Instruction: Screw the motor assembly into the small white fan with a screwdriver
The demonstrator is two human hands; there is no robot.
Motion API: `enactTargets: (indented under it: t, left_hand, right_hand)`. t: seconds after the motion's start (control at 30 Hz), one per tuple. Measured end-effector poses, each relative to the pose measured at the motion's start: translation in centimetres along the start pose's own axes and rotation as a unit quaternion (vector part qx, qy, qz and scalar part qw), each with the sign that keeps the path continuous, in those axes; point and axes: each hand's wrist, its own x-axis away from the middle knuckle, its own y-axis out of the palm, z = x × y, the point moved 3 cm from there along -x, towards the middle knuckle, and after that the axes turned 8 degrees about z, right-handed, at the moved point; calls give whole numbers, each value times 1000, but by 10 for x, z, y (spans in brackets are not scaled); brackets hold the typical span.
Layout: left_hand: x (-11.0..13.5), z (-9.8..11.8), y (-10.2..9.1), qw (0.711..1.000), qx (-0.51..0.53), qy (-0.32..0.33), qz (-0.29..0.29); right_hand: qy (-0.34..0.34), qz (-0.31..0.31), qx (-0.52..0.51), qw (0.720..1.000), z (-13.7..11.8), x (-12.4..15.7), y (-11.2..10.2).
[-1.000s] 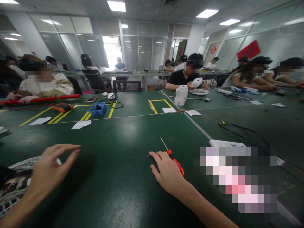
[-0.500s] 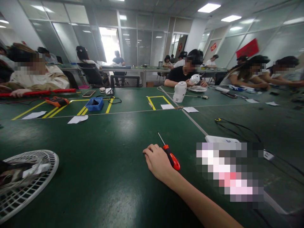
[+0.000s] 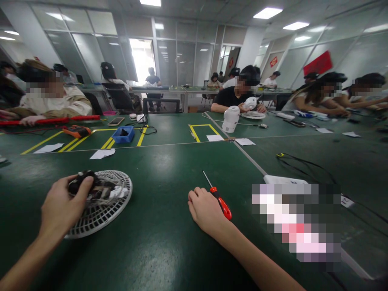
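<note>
At the left, my left hand (image 3: 62, 206) is closed around a dark fan motor (image 3: 91, 182), thumb on top. The motor sits at the middle of a round white fan grille (image 3: 106, 218), with wires and a white piece beside it. The grille looks tilted, and whether it touches the table cannot be made out. My right hand (image 3: 207, 208) rests on the green tabletop with its fingers loosely bent and nothing visible in them. Close against its right side lies a screwdriver (image 3: 222, 205) with a red and black handle, its shaft pointing away from me.
A blurred-out patch and a white power strip (image 3: 286, 179) lie to the right, near black cables (image 3: 309, 161). Farther off are a blue bin (image 3: 123, 134), paper slips (image 3: 102, 154), an orange tool (image 3: 76, 131) and a white fan housing (image 3: 230, 119). Co-workers sit around the tables.
My left hand has come into view, gripping the motor. The grille with the motor has moved right, away from the left edge. My right hand stays by the screwdriver.
</note>
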Motion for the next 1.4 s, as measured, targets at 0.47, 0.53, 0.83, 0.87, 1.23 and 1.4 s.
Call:
enactTargets:
  t: [0.47,0.53,0.83,0.87,1.23,1.4]
  left_hand:
    - [62,131,59,954,244,154,-76]
    - [67,135,59,945,260,175,-90]
    - [80,134,63,920,342,177,-73]
    - [81,135,63,919,346,179,-65]
    - [86,137,68,916,360,165,-58]
    - [88,137,69,916,362,165,-57]
  right_hand:
    - [-1,-66,-25,998,4,15,-10]
    - [-7,-68,-29,997,2,16,-9]
    - [-15,-59,-40,997,2,18,-7]
    - [-17,-58,-42,997,2,18,-7]
    - [-54,-23,-66,996,1,20,-1]
    - [-128,6,-84,988,-13,26,3]
